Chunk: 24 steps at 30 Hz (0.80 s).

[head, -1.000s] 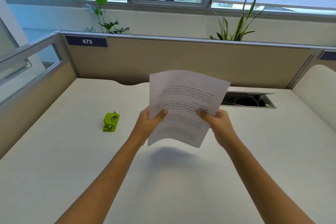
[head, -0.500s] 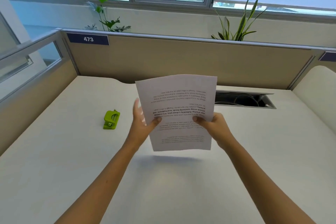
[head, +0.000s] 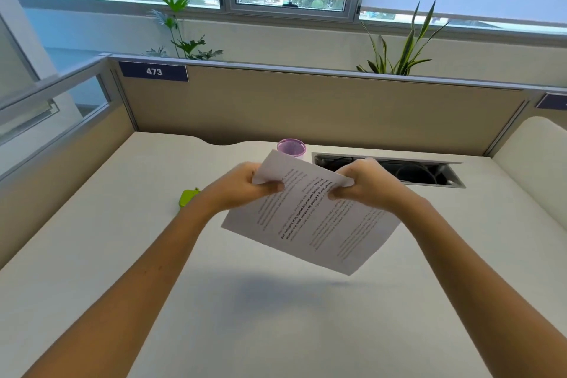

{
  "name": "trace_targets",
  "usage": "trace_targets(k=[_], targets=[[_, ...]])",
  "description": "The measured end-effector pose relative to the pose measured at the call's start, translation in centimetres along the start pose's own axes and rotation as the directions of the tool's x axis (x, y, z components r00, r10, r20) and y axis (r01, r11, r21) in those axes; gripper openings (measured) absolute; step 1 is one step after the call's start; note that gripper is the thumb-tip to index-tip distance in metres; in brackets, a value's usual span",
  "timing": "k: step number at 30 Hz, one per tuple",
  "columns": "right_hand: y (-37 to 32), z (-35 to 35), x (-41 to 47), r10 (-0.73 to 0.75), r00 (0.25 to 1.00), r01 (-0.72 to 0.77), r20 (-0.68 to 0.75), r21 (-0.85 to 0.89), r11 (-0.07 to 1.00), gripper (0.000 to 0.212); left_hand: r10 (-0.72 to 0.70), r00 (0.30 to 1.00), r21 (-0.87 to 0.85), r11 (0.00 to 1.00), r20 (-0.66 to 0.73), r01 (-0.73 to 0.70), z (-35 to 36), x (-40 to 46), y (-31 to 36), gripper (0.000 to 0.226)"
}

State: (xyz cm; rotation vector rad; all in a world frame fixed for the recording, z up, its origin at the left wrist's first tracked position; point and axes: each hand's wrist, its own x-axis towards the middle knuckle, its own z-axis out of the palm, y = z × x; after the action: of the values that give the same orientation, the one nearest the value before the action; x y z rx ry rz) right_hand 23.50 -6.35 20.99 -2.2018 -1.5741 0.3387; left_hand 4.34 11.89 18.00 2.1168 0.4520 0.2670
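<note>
A printed sheet of paper (head: 310, 221) hangs in the air above the white desk (head: 276, 316), turned so its text runs sideways. My left hand (head: 239, 186) pinches its far left part, thumb on top. My right hand (head: 365, 184) pinches the far right part the same way. The sheet slopes down toward me and to the right, its near corner free.
A green hole punch (head: 187, 197) lies on the desk, partly hidden behind my left wrist. A purple cup (head: 291, 147) stands just beyond the paper. An open cable slot (head: 399, 170) is at the back right. Beige partition walls close the desk's left and far sides.
The sheet has been rotated and tipped from upright to sloping flat. Both hands moved up to its far edge. The purple cup, hidden before, now shows behind it.
</note>
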Motion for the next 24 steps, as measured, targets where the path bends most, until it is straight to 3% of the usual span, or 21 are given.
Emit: trace_targets(k=[3,6,8,10,12,14,17,21,24], targets=[[1.1,-0.8,-0.3,-0.053,0.975,0.052,-0.218,-0.012,0.999,0.002,-0.040,0.998,-0.068,0.997,-0.046,0.037,0.8,-0.1,-1.4,0.026],[3.9,-2.0,-0.6,0.085,0.914,-0.020,-0.396,0.165,0.986,0.010,-0.096,0.991,-0.198,0.977,-0.097,0.076,0.3,-0.4,-3.5,0.031],[5.9,-2.2,-1.1,0.216,0.917,-0.042,-0.336,0.458,0.888,0.022,-0.116,0.985,-0.293,0.953,-0.124,0.076,-0.1,-0.6,-4.6,0.032],[7.1,-1.2,-1.7,0.246,0.949,-0.048,-0.196,0.682,0.730,0.042,-0.137,0.983,-0.374,0.924,-0.126,0.081,-0.3,-0.8,-5.3,0.025],[7.9,0.8,-2.0,0.248,0.964,-0.059,-0.100,0.825,0.562,0.058,-0.153,0.982,-0.401,0.911,-0.109,0.097,-0.2,-0.8,-5.7,0.022],[8.1,3.0,-2.3,0.220,0.975,-0.067,-0.030,0.904,0.422,0.050,-0.165,0.979,-0.411,0.906,-0.118,0.103,0.2,-0.7,-6.0,0.022],[7.8,5.9,-2.8,0.252,0.968,-0.113,0.002,0.897,0.428,0.040,-0.178,0.965,-0.436,0.897,-0.195,0.077,1.1,-0.6,-6.4,0.016],[6.8,8.5,-2.7,0.411,0.896,-0.022,-0.168,0.908,0.419,0.035,-0.177,0.948,-0.462,0.886,-0.265,0.036,2.7,-0.8,-6.7,0.008],[6.3,10.0,-2.8,0.461,0.861,0.004,-0.215,0.909,0.417,0.028,-0.184,0.947,-0.481,0.876,-0.262,0.038,4.4,-1.1,-7.2,0.011]])
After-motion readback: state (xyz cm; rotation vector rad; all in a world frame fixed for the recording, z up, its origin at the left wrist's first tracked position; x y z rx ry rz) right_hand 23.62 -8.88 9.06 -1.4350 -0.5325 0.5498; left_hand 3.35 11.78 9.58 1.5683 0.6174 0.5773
